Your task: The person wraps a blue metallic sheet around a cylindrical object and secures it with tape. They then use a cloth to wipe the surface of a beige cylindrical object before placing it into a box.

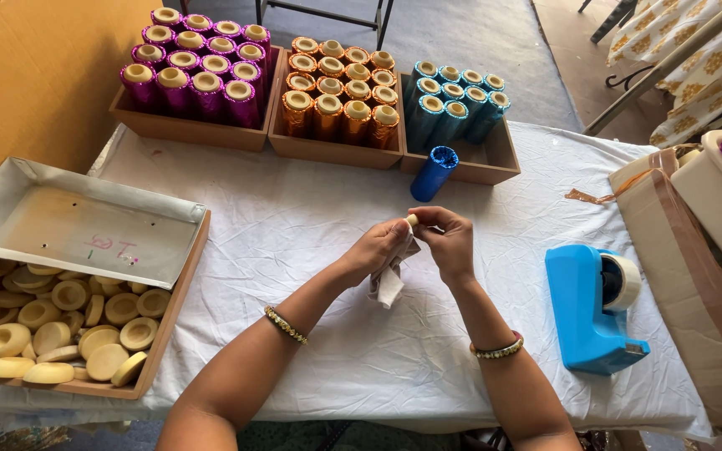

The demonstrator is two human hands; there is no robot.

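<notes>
My left hand (380,247) and my right hand (447,240) meet above the middle of the white-clothed table (294,234). Together they pinch a small cream piece (411,220) at the fingertips. A crumpled white cloth or paper (391,280) hangs from my left hand. Both wrists wear gold bangles. Just beyond my hands a single blue foil-wrapped cylinder (434,173) stands upright on the cloth.
At the far edge sit three wooden trays of foil cylinders: purple (198,63), orange (336,83), blue (457,96). A wooden box of cream discs (52,330) with a grey lid lies left. A blue tape dispenser (595,305) and cardboard box (695,276) are right.
</notes>
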